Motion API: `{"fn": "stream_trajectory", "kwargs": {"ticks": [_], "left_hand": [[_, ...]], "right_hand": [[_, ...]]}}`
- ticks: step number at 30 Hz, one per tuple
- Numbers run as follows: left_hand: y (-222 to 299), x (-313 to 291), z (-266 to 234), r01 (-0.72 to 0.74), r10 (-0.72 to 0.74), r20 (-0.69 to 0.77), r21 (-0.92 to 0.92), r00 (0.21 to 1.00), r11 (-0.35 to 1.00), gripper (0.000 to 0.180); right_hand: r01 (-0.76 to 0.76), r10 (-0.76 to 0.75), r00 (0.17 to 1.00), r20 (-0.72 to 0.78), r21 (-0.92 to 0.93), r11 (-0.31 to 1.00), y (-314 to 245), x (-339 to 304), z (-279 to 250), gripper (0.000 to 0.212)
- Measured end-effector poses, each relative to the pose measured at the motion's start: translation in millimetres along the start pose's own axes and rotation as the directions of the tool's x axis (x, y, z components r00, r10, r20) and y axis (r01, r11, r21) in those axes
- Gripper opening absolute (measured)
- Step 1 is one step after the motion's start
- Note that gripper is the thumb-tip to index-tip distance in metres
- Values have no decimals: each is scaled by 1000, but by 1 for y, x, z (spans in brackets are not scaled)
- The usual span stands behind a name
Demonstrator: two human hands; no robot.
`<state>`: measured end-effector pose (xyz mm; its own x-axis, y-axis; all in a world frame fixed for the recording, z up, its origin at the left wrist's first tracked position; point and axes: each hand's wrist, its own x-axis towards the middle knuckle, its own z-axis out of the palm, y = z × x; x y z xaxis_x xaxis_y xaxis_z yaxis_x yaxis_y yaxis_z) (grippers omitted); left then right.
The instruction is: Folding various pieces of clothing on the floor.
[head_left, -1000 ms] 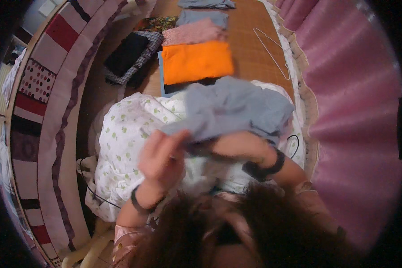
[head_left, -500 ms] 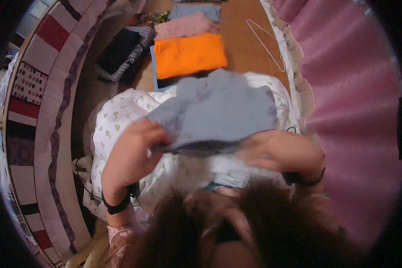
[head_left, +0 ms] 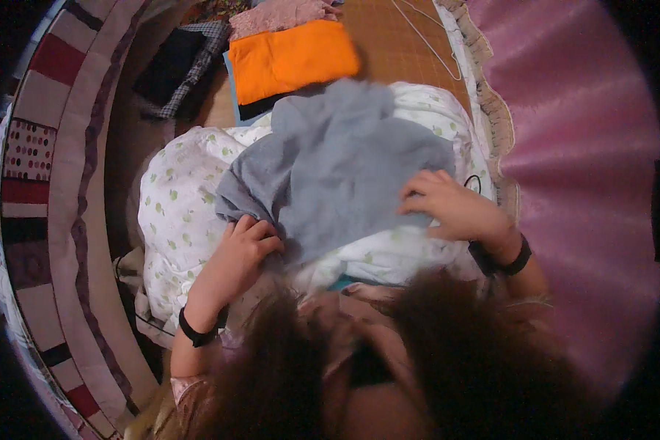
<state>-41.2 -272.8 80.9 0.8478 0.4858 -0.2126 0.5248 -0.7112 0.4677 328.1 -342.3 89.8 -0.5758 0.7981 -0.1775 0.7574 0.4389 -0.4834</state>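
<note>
A grey garment (head_left: 345, 169) lies spread over a white quilt with a green print (head_left: 180, 187), its left part rumpled into folds. At the garment's lower left edge, my left hand (head_left: 246, 249) is closed, with bent fingers gripping the cloth. My right hand (head_left: 455, 209) rests at the garment's right edge with fingertips on or just above the cloth. Its thumb stands apart from the bent fingers, with no cloth visible between them. A dark band circles each wrist.
Beyond the quilt lies a folded orange cloth (head_left: 293, 59) in front of a folded pink cloth (head_left: 282, 16). Folded dark and checked clothes (head_left: 176, 70) lie to their left. A white hanger (head_left: 429, 40) lies far right. A pink curtain (head_left: 565, 147) hangs right; a patchwork-patterned panel (head_left: 33, 191) stands left.
The grey garment has opened out flatter and reaches nearer to me. My left hand has moved slightly down; my right hand has moved up along the right edge, its thumb now apart.
</note>
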Motion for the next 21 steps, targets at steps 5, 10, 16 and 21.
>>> {"fn": "stream_trajectory", "kwargs": {"ticks": [5,10,16,21], "left_hand": [[-13,1,-5,7,-16,-50,-174,999,985,36],[-8,0,-20,192,-317,-232,-436,920,879,27],[-15,5,-33,-70,-239,-496,-525,835,848,25],[-23,4,-61,-218,-359,-513,-760,780,613,10]], "right_hand": [[-80,86,995,56,-91,993,7,-4,-4,25],[-59,59,998,2,33,998,9,-5,-11,23],[-12,37,993,-109,221,975,6,-2,-18,19],[57,23,947,-321,239,969,9,0,-52,16]]}}
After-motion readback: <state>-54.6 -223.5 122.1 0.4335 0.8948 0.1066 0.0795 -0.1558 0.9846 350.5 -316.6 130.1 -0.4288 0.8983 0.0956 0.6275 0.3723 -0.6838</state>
